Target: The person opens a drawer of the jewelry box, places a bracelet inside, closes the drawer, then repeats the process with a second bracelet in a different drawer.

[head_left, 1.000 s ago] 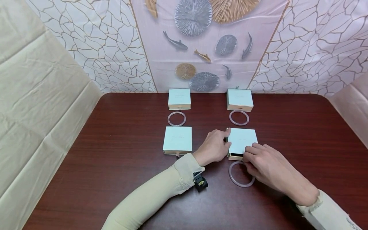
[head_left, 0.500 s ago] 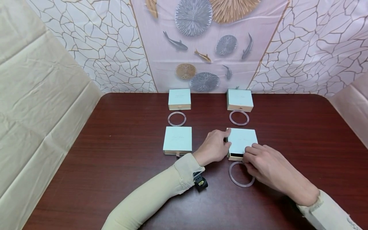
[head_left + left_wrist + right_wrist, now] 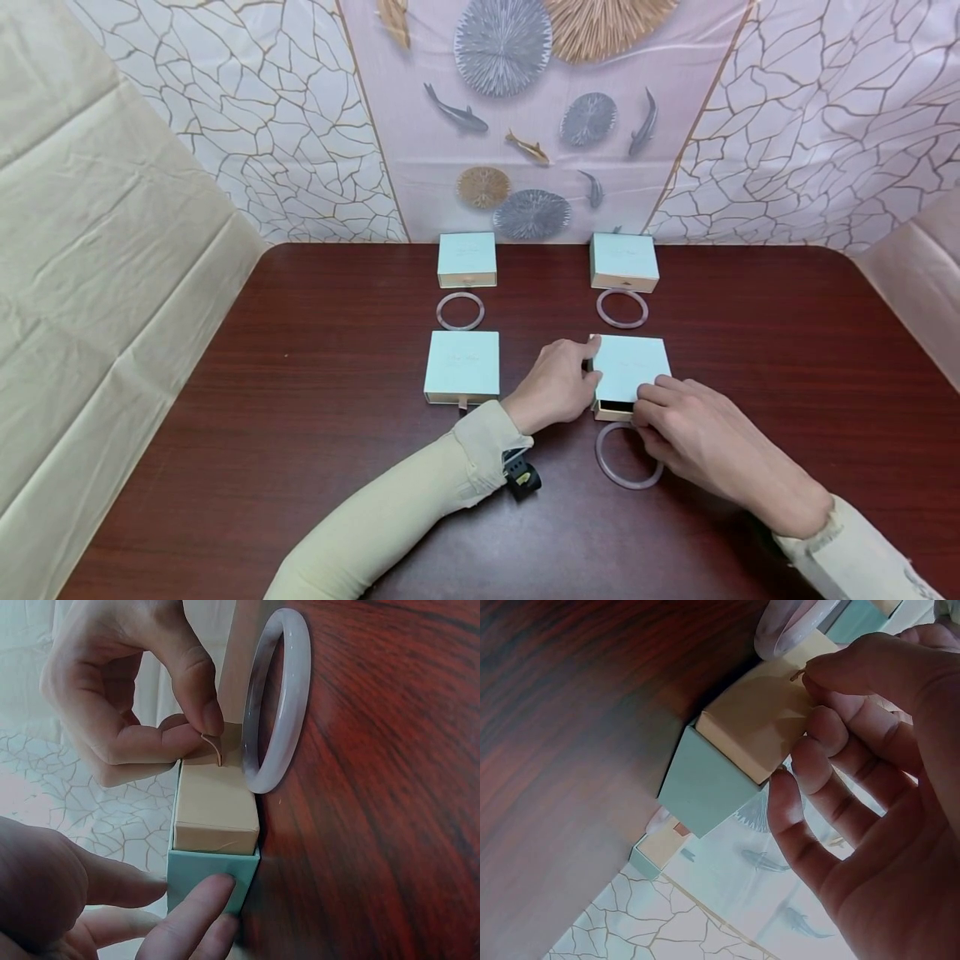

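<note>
A mint-green drawer box (image 3: 630,367) lies on the table at centre right, its cream inner drawer (image 3: 217,802) slid partly out toward the person. My left hand (image 3: 551,387) grips the box's outer sleeve from the left, with fingertips (image 3: 219,889) against the mint side. Between thumb and index finger, my right hand (image 3: 693,433) pinches the small ribbon pull (image 3: 215,746) on the drawer's front. A pale lilac bangle (image 3: 296,697) lies on the table just in front of that drawer, partly covered by the right hand in the head view. The drawer's inside is mostly hidden.
To the left sits a second mint box (image 3: 463,362) with its ribbon tab facing forward. Behind the two near boxes lie a left bangle (image 3: 461,328) and a right bangle (image 3: 622,327). Two more boxes, one left (image 3: 467,254) and one right (image 3: 624,258), stand at the patterned backdrop.
Both hands and the box keep their places, with the drawer out by about the same amount. The head view has shifted very slightly.
</note>
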The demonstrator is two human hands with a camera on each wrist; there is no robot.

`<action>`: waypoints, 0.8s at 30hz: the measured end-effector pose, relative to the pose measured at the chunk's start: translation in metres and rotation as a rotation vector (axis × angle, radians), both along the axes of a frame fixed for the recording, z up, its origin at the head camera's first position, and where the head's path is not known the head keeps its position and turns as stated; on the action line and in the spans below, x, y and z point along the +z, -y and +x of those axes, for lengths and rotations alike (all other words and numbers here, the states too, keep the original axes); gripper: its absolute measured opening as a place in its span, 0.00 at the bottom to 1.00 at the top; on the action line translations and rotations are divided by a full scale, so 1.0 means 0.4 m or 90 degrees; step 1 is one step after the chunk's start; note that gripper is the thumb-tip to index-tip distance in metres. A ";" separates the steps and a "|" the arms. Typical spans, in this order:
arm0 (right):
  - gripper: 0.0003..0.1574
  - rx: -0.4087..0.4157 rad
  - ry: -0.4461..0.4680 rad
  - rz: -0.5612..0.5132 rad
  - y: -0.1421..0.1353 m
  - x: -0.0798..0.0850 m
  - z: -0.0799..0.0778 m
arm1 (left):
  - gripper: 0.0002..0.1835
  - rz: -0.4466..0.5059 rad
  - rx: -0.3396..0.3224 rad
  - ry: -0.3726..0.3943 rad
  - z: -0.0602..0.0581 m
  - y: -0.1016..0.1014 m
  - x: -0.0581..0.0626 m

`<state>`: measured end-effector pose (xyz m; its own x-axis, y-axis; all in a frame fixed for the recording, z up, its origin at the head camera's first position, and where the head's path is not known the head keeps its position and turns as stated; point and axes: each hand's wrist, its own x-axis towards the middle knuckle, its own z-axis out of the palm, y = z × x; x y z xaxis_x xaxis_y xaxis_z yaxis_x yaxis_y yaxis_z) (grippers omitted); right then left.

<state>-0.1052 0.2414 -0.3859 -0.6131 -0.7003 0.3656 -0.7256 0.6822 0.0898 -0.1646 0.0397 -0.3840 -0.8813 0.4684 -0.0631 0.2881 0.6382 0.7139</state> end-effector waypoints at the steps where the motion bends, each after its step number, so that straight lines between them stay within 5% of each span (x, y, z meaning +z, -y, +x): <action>1: 0.17 0.001 0.000 0.000 0.000 0.000 0.000 | 0.28 0.002 0.000 0.001 0.000 0.000 0.000; 24: 0.17 0.007 -0.008 0.006 0.003 0.001 0.007 | 0.29 0.025 0.000 0.026 0.005 0.001 0.000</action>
<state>-0.1026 0.2402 -0.3854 -0.6007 -0.7103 0.3669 -0.7319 0.6733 0.1051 -0.1628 0.0391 -0.3840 -0.8784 0.4710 -0.0807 0.2582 0.6099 0.7492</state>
